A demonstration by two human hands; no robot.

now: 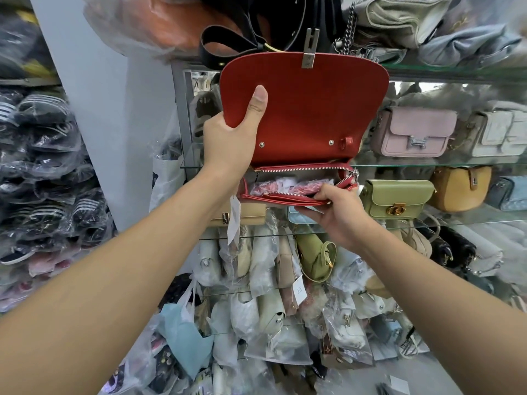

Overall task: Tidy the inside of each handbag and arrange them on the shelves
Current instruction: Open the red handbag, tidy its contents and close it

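Ahead, glass shelves (427, 166) on a grey metal frame fill the right half of your view. They are loaded with small handbags:
- a pink bag (413, 132) with a silver clasp
- a green bag (396, 198) with a gold turn-lock
- a mustard bag (459, 186), rounded at the base

Left, past a plain grey wall (99, 109), stacked shoes (42, 166) sit in crinkled clear plastic. Below the shelves lies a pile (271, 309) of bags in glossy polythene sleeves.

Red bag (305, 129): you hold it in the air in front of the shelves, level with the middle ones. The skin is smooth, matte and leather-look. The flap (313, 89) is lifted upright, a broad rounded shape with its inner face toward you. The mouth is unzipped and gaping.

Left hand (231, 135): clamped on the flap's left edge, thumb flat on the inner face, fingers hidden behind.

Right hand (339, 212): pinching the front lip of the mouth near its right end, thumb on top, fingers curled beneath.

Inside is stuffing (285, 185), crumpled pink and white in thin clear film. The zip (299, 169) has silver teeth on red tape. A white tag (234, 220) hangs under the left corner. The clasp (309, 57) is a dull silver bar at the flap's top edge. Two small metal studs sit low on the flap.
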